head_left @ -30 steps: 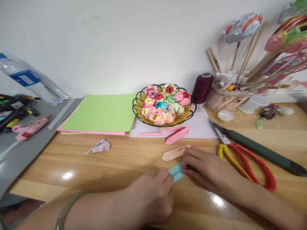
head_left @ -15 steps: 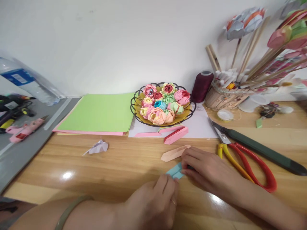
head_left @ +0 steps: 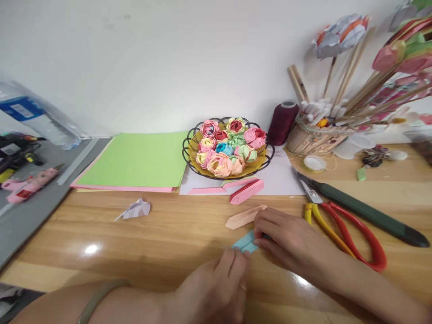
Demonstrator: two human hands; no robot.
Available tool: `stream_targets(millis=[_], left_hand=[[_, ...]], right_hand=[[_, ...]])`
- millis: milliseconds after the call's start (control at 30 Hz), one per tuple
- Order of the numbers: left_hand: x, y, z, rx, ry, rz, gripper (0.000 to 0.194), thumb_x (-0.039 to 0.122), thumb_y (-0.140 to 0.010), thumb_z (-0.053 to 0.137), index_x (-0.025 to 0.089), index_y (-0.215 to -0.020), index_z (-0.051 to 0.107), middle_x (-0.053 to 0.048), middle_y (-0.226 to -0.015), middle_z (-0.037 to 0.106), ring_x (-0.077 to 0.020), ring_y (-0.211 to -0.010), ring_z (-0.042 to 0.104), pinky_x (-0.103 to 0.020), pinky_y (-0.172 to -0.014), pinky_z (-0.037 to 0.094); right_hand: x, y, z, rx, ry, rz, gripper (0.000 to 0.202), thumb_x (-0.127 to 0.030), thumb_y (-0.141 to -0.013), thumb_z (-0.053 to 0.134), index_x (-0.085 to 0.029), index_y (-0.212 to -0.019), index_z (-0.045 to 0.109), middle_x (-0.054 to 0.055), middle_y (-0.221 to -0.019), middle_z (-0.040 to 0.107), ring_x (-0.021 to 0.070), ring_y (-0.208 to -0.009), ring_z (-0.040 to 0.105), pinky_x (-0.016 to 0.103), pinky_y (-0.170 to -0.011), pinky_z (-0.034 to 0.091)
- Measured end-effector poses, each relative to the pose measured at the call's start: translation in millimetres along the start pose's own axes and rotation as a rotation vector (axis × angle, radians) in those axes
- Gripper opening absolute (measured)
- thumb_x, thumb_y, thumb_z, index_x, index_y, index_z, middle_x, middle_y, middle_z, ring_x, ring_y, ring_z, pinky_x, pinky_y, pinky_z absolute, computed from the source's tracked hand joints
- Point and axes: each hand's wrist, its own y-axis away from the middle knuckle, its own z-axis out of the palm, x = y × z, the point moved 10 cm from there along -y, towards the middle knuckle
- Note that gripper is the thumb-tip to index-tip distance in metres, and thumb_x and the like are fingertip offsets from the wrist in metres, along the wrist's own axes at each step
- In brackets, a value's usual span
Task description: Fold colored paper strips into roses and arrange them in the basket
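A folded strip of blue paper lies between my two hands, low over the wooden table. My left hand pinches its near left end, fingers curled. At the other end my right hand grips it between thumb and fingertips; a small dark bit shows by that thumb, too hidden to name. Just beyond the blue strip rests a folded peach paper strip, close to my right fingers. Farther back are folded pink paper strips, partly on a white sheet.
Behind stands a basket of paper flowers. Green paper sheets and a crumpled scrap lie left. To the right are red-and-yellow-handled scissors, a dark green cutter, a maroon thread spool and a stick-covered holder.
The view has shifted slightly. Both hands keep their hold on the blue paper strip, with hardly any movement.
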Motion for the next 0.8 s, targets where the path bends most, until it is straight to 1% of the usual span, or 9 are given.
stream_targets(millis=[67,167,300,400,533,600,700,800], left_hand=[[2,0,2.8,-0.021,-0.005,0.012,0.03,0.011,-0.085,0.035,0.006,-0.095,0.062,-0.013,-0.089,0.064,-0.0152,-0.069,0.056,-0.027,-0.057,0.04],[0,-1,1.8,-0.005,0.004,-0.01,0.029,0.01,-0.083,0.035,0.006,-0.09,0.063,-0.012,-0.087,0.064,-0.0155,-0.068,0.056,-0.026,-0.056,0.04],[-2,-1,2.5,-0.011,0.024,-0.034,0.026,0.01,-0.081,0.038,0.006,-0.089,0.063,-0.011,-0.081,0.063,-0.0142,-0.063,0.054,-0.024,-0.049,0.039],[-4,0,6.5,-0.05,0.065,-0.066,0.025,0.012,-0.081,0.04,0.006,-0.09,0.062,-0.01,-0.079,0.062,-0.0143,-0.063,0.053,-0.022,-0.044,0.037],[-6,0,9.2,-0.076,0.098,-0.089,0.024,0.016,-0.081,0.043,0.008,-0.089,0.064,-0.01,-0.08,0.063,-0.0148,-0.065,0.053,-0.022,-0.043,0.038],[-7,-1,11.1,-0.097,0.116,-0.088,0.023,0.017,-0.082,0.044,0.01,-0.086,0.066,-0.01,-0.088,0.064,-0.0149,-0.068,0.054,-0.021,-0.042,0.037],[-5,0,12.2,-0.113,0.128,-0.052,0.024,0.018,-0.084,0.044,0.013,-0.083,0.068,-0.01,-0.108,0.063,-0.0159,-0.076,0.055,-0.021,-0.045,0.039],[-2,3,12.7,-0.126,0.09,-0.004,0.026,0.019,-0.084,0.043,0.012,-0.09,0.068,-0.012,-0.114,0.062,-0.0182,-0.081,0.057,-0.023,-0.051,0.043]], right_hand=[[0,-1,0,-0.004,-0.004,0.008,0.018,-0.01,-0.085,0.04,-0.016,-0.072,0.052,0.006,-0.08,0.058,0.0183,-0.077,0.054,0.029,-0.064,0.043],[0,-1,2,-0.039,-0.021,0.026,0.019,-0.011,-0.085,0.039,-0.016,-0.073,0.052,0.007,-0.083,0.058,0.0194,-0.079,0.054,0.032,-0.067,0.044],[2,-1,1,-0.058,-0.046,0.079,0.017,-0.011,-0.084,0.04,-0.016,-0.076,0.053,0.008,-0.086,0.059,0.0205,-0.083,0.056,0.034,-0.07,0.045],[4,-1,1,-0.053,-0.043,0.098,0.016,-0.012,-0.084,0.041,-0.017,-0.076,0.054,0.008,-0.087,0.059,0.0201,-0.081,0.057,0.033,-0.068,0.045],[4,0,2,-0.047,-0.017,0.065,0.014,-0.011,-0.082,0.044,-0.017,-0.077,0.056,0.005,-0.085,0.058,0.0184,-0.078,0.056,0.03,-0.065,0.044],[4,1,3,-0.036,-0.011,0.049,0.014,-0.011,-0.082,0.044,-0.018,-0.078,0.056,0.005,-0.086,0.058,0.0184,-0.079,0.056,0.029,-0.066,0.043],[5,3,3,-0.02,-0.017,0.048,0.013,-0.011,-0.082,0.045,-0.017,-0.08,0.055,0.005,-0.087,0.058,0.0188,-0.082,0.056,0.029,-0.067,0.043],[4,3,3,-0.012,-0.023,0.042,0.013,-0.011,-0.082,0.045,-0.017,-0.08,0.056,0.005,-0.086,0.058,0.0183,-0.081,0.055,0.029,-0.066,0.042]])
